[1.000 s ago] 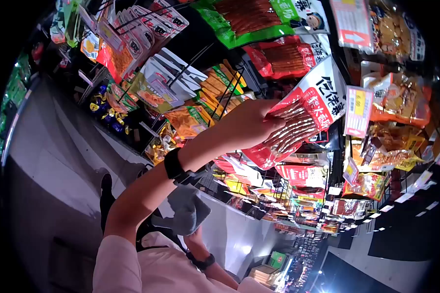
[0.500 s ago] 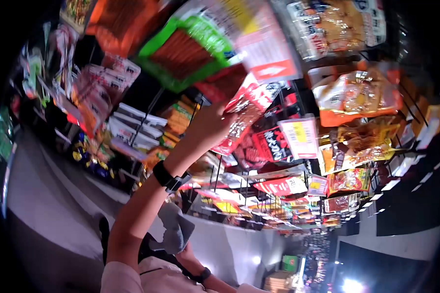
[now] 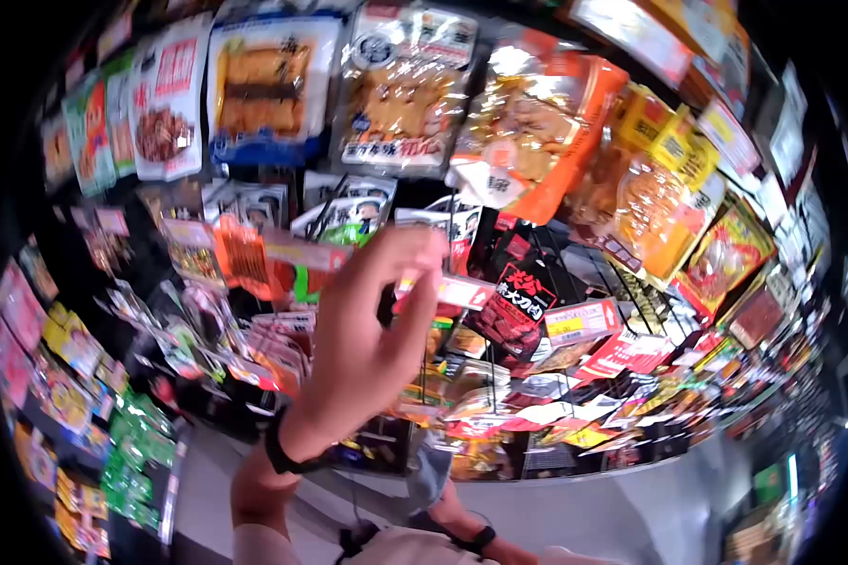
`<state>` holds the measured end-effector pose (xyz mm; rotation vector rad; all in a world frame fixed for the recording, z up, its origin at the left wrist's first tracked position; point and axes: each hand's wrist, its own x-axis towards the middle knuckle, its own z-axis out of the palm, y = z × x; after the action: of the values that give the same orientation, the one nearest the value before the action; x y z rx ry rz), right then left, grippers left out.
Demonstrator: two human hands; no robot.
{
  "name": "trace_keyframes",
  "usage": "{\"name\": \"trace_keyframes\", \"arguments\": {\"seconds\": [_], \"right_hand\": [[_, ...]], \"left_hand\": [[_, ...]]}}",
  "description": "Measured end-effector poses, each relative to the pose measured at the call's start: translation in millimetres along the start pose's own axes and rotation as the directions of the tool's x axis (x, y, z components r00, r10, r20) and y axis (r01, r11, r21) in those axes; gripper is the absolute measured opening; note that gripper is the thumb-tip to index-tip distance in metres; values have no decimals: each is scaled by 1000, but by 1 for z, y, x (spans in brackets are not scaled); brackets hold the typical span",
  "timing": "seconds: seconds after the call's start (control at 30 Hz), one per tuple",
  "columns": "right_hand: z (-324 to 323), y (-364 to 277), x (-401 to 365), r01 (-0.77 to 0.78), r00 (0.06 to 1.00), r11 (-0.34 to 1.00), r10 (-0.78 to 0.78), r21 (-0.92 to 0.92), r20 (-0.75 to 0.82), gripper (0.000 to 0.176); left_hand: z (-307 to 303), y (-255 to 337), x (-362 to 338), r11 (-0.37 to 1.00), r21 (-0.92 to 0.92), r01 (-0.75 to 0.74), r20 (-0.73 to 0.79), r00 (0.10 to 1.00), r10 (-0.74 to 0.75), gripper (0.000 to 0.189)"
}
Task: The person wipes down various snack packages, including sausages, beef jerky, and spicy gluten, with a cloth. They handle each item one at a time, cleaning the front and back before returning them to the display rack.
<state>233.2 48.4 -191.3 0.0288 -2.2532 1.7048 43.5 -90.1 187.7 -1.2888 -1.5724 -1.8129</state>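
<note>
My left hand (image 3: 363, 320), with a black band on its wrist, is raised in front of the hanging racks. Thumb and forefinger are bent towards each other, their tips close together, and blur hides whether anything sits between them. A price tag (image 3: 462, 293) on a rack hook lies just behind the thumb. To the right of it hangs a black and red snack packet (image 3: 518, 306). Low in front of my body, my right hand (image 3: 450, 513) is closed on a grey cloth (image 3: 430, 476), partly cut off by the rack.
Sealed snack packs hang in rows on hooks, among them a blue-edged pack (image 3: 271, 89), an orange pack (image 3: 546, 122) and a yellow pack (image 3: 655, 188). Green packets (image 3: 139, 457) hang at lower left. Grey floor (image 3: 584, 508) runs below the racks.
My left hand held a red and white packet before; that packet no longer shows in it. The view has turned, bringing more of the upper packs and the left shelves into sight.
</note>
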Motion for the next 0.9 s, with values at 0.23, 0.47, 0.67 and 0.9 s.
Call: {"name": "trace_keyframes", "arguments": {"seconds": [0.23,0.47,0.67,0.9], "right_hand": [[-5,-25,-5,67,998,988,-67,-140,6,45],[-21,-39,-39,191,978,953,-205,-234,-35,42],[-32,-35,-69,86,974,991,-105,-99,-200,39],[-43,-46,-84,88,974,957,-141,-275,-178,37]], "left_hand": [[23,-58,130,950,273,148,129,973,-189,59],[58,-78,163,857,150,493,243,822,-516,54],[81,-106,156,928,-75,365,140,925,-353,30],[81,-87,141,968,120,220,-39,975,-217,25]]}}
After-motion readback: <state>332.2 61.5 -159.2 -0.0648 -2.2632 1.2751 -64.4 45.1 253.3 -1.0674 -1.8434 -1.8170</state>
